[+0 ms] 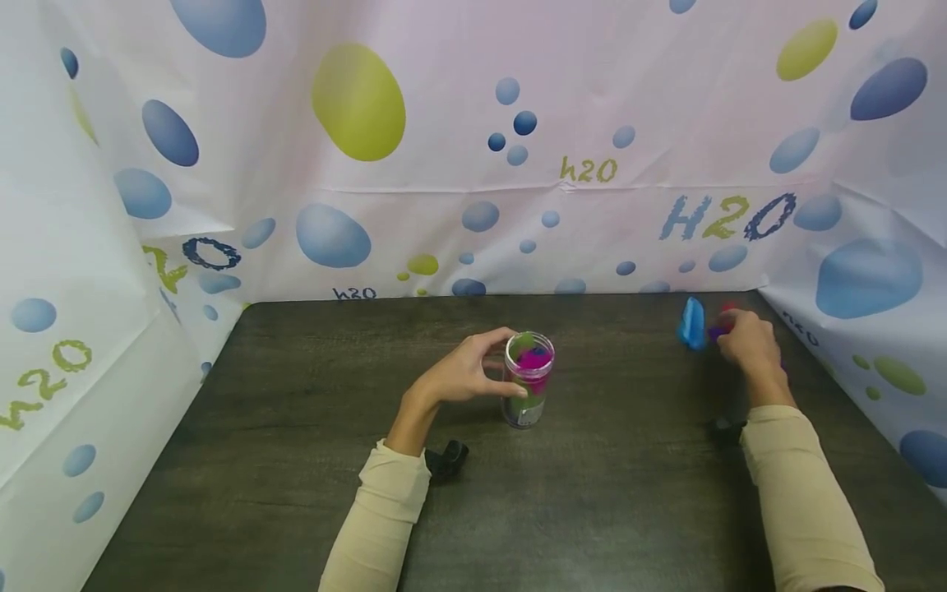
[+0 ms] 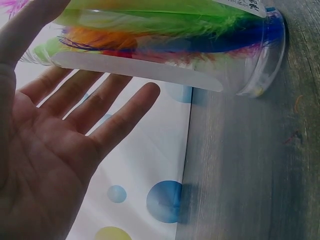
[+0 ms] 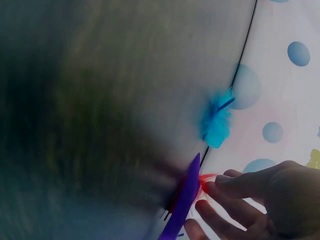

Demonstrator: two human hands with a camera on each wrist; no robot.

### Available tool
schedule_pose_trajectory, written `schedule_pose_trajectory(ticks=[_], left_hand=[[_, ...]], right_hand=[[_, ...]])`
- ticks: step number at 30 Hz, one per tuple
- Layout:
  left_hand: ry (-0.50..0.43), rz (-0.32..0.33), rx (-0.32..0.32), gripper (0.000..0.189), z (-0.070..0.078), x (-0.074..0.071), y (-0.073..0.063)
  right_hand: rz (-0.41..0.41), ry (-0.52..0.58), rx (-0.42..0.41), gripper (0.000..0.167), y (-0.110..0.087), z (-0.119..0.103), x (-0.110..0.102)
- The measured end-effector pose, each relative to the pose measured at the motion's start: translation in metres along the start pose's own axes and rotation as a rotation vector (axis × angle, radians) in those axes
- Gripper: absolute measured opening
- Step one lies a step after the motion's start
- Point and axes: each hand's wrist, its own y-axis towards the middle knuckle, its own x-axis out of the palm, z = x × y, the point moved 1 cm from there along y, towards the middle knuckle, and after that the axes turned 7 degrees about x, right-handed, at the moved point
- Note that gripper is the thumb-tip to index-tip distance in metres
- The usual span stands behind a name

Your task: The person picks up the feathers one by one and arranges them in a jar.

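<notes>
In the head view my left hand [image 1: 466, 370] is at a clear jar [image 1: 527, 417] standing upright mid-table, its thumb and fingers spread to either side near the rim. Green, orange, blue and pink feathers [image 2: 200, 25] fill the jar, as the left wrist view shows. Far to the right, my right hand [image 1: 749, 341] pinches a red feather [image 3: 204, 182] between thumb and fingertips. A purple feather [image 3: 186, 197] lies right at those fingers, overlapping the red one in the right wrist view. Left of that hand is a fluffy bright blue feather [image 1: 692, 324].
The dark wooden table [image 1: 296, 493] ends at the back against a white sheet [image 1: 444, 181] printed with blue and green spots. More sheet rises along both sides. A black piece [image 1: 447, 460] sits at my left wrist.
</notes>
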Motion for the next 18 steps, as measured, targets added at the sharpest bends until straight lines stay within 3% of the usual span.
schedule_pose_trajectory(ticks=[6, 14, 18], left_hand=[[0.007, 0.001, -0.006, 0.061, 0.0019, -0.0004, 0.0001], [0.002, 0.007, -0.002, 0.060, 0.0038, -0.0012, -0.0009], [-0.004, 0.001, -0.003, 0.060, 0.0029, -0.0010, -0.0006]], right_hand=[[-0.003, -0.102, 0.056, 0.053, 0.0017, 0.0019, -0.0035], [0.033, -0.147, 0.043, 0.035, 0.0007, 0.0023, -0.0039], [0.037, -0.146, 0.055, 0.035, -0.0014, 0.0015, -0.0043]])
